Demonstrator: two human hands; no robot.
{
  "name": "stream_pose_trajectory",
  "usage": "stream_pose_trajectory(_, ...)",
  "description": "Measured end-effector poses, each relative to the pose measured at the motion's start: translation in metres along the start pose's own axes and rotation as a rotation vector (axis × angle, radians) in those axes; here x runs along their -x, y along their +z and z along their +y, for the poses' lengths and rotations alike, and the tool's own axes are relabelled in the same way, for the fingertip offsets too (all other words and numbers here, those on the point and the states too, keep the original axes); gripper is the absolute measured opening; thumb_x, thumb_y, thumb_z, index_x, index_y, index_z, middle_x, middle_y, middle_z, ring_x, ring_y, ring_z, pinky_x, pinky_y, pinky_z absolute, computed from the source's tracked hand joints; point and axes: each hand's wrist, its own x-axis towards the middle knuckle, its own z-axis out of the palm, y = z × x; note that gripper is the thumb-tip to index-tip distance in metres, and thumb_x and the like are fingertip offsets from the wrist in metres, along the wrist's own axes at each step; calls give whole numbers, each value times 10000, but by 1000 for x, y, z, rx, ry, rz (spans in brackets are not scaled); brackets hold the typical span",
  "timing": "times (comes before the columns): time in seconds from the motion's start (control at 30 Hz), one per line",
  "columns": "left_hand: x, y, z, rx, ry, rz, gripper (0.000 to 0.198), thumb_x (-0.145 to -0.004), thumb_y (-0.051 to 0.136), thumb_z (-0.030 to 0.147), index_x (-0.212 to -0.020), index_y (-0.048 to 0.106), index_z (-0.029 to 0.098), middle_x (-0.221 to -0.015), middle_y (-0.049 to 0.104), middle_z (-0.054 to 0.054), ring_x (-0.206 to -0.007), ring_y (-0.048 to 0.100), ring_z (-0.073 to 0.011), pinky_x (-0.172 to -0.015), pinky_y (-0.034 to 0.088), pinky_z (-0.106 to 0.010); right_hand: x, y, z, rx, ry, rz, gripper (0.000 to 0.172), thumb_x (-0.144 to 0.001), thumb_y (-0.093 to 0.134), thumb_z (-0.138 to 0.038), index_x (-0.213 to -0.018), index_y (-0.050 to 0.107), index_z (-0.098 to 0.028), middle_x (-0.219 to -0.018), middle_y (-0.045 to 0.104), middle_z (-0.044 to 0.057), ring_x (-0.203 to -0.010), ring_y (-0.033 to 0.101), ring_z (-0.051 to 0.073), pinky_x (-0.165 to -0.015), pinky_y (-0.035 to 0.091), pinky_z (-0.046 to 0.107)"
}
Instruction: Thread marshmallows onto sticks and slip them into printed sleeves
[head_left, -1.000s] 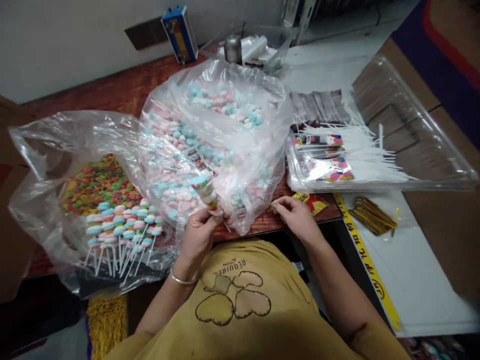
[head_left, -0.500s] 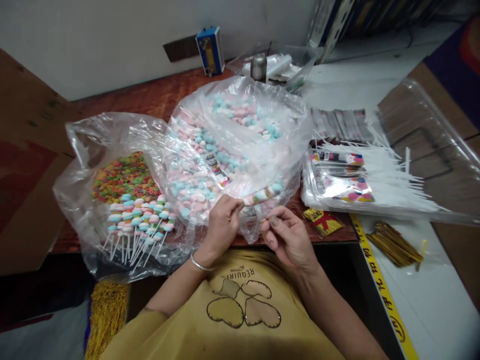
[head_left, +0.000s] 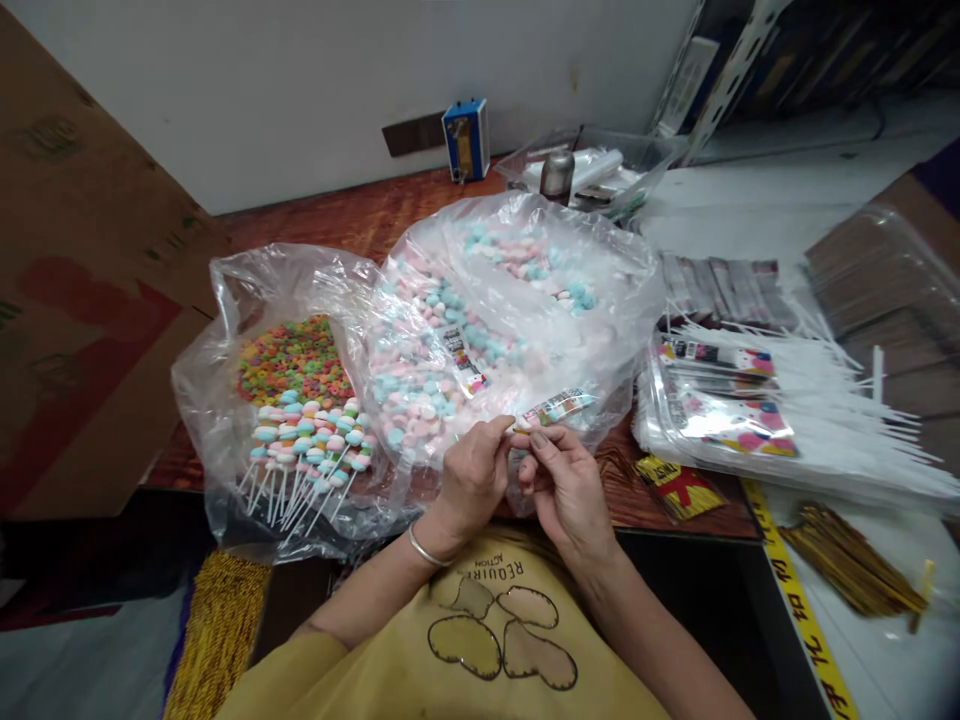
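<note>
My left hand [head_left: 474, 478] is closed in a pinch on the gathered end of a wrapped candy stick [head_left: 559, 407], a row of pastel pieces in a clear printed sleeve that points away to the right. Close beside it, my right hand [head_left: 568, 485] pinches a thin gold twist tie [head_left: 520, 432] at that same end. The fingers hide most of the tie and the stick. Behind both hands spreads a large clear bag of pink, blue and white candies [head_left: 409, 390], with a loose printed sleeve [head_left: 465, 362] lying on top.
On the left, finished candy sticks [head_left: 311, 440] and colourful candy rings [head_left: 292, 360] lie on clear plastic. A clear tray [head_left: 720, 465] at right holds white sticks [head_left: 832, 400] and printed sleeves [head_left: 731, 420]. Gold twist ties [head_left: 847, 560] and their yellow packet [head_left: 679, 487] lie nearer.
My right hand has come in against my left, bringing the twist tie to the sleeve's gathered end. The view has shifted, so the table sits lower and further right.
</note>
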Motion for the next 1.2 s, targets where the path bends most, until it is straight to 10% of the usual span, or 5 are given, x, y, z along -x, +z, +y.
stream_pose_trajectory(0.2,-9,-6,2,196,-142,23,176,-934,598,202,-992,763,229,-848,724,-56,-793,649,-174,-732,494,-280,-4,-3,3,25,6,25,321,-694,884,-370,-801,633,-200,-769,763,11,-473,593,79,-387,466,164)
stream_pose_trajectory(0.43,-22,-2,5,1165,-937,-104,330,-661,886,355,-842,719,136,-602,615,20,-488,491,-62,-494,397,-186,-16,-3,13,63,-36,-15,365,-712,868,-424,-856,624,-195,-627,639,-56,-418,492,44,-420,434,162)
stream_pose_trajectory(0.6,-27,2,9,1512,-1112,-156,393,-567,945,251,-763,638,104,-627,568,31,-479,424,-2,-432,316,-117,-21,-7,12,233,-141,0,293,-789,807,-439,-853,621,-222,-623,591,-68,-467,479,68,-437,395,179)
stream_pose_trajectory(0.93,-22,6,4,1330,-997,-43,396,-624,912,366,-820,663,129,-615,563,43,-469,429,-25,-446,310,-151,-10,-5,-10,746,-331,-91,242,-884,700,-445,-945,741,-215,-820,725,30,-716,647,189,-678,521,304)
stream_pose_trajectory(1.2,-9,-1,-12,353,-173,-86,186,-930,614,274,-1045,752,225,-895,715,-83,-845,653,-203,-784,519,-322,-17,-9,-2,701,-284,-10,266,-822,741,-440,-747,680,-191,-621,610,-24,-570,499,129,-541,412,252)
